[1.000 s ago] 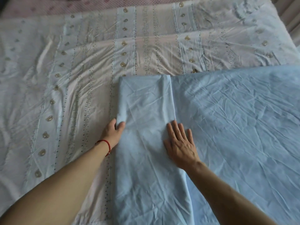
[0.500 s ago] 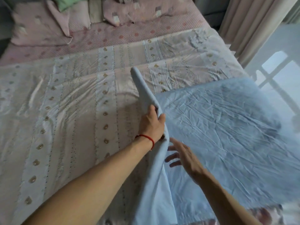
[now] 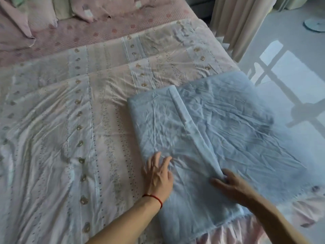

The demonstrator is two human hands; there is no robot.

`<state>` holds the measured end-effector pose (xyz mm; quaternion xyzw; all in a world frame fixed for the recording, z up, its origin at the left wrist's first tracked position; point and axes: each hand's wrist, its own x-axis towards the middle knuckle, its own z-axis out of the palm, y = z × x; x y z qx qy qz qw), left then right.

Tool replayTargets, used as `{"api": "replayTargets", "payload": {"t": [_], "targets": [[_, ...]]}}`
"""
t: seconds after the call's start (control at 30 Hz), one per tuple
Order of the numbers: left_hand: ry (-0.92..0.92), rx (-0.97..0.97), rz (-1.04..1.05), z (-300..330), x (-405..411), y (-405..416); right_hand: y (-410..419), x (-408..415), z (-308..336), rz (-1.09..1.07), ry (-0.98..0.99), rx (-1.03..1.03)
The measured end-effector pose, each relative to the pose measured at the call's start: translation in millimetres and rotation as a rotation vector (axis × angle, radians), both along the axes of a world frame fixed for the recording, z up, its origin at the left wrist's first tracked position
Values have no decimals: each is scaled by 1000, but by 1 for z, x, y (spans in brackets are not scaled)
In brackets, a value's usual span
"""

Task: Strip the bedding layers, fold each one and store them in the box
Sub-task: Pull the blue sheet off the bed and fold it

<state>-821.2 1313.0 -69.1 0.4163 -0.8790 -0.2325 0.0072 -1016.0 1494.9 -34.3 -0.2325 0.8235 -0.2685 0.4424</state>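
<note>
A light blue sheet (image 3: 228, 124) lies partly folded on the right half of the bed, with a folded strip on its left side. My left hand (image 3: 159, 175), with a red thread at the wrist, rests flat and spread on the left part of that strip. My right hand (image 3: 230, 184) pinches the raised edge of the fold near the bed's front. Under the blue sheet a pale pink patterned sheet (image 3: 73, 138) covers the bed. No box is in view.
Pink pillows (image 3: 26, 20) and a pink dotted cover (image 3: 105, 30) lie at the head of the bed. Beige curtains (image 3: 237, 20) hang at the right. A glossy floor (image 3: 299, 59) runs along the bed's right side, with a white round base (image 3: 314, 25) on it.
My left hand has laid the lifted blue flap down to the right, and now rests flat on it. My right hand moved to the fold's edge and gripped it.
</note>
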Motion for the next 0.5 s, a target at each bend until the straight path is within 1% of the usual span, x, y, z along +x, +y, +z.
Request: {"api": "replayTargets", "payload": {"t": [0.03,0.07,0.13,0.17,0.2,0.23,0.3,0.37,0.4,0.43,0.47,0.5], "targets": [[-24,3,1,-6,5,2,6,0,-6,47,36,-11],[-22,3,-1,-8,8,0,9,-1,-10,51,27,-51],[20,-22,-25,-14,11,-1,17,-2,-10,-28,-65,-127],[33,-25,-37,-17,13,-2,19,-2,-9,-57,-89,-134],[36,-12,-39,-20,14,-1,23,-1,-12,-52,-74,-99],[40,0,-33,-23,14,0,25,-2,-15,-11,-18,-36],[5,13,-43,-27,17,4,24,-1,-22,134,84,188],[-66,-7,-65,-23,15,6,13,-3,-17,301,191,400],[-102,-8,-80,-21,12,4,5,-6,-13,368,279,468],[-124,4,-99,-19,7,0,-5,-7,-7,396,394,478],[-137,6,-118,-18,0,-5,-17,-5,-4,393,528,436],[-140,-19,-126,-16,-8,-13,-30,0,-4,362,658,328]]}}
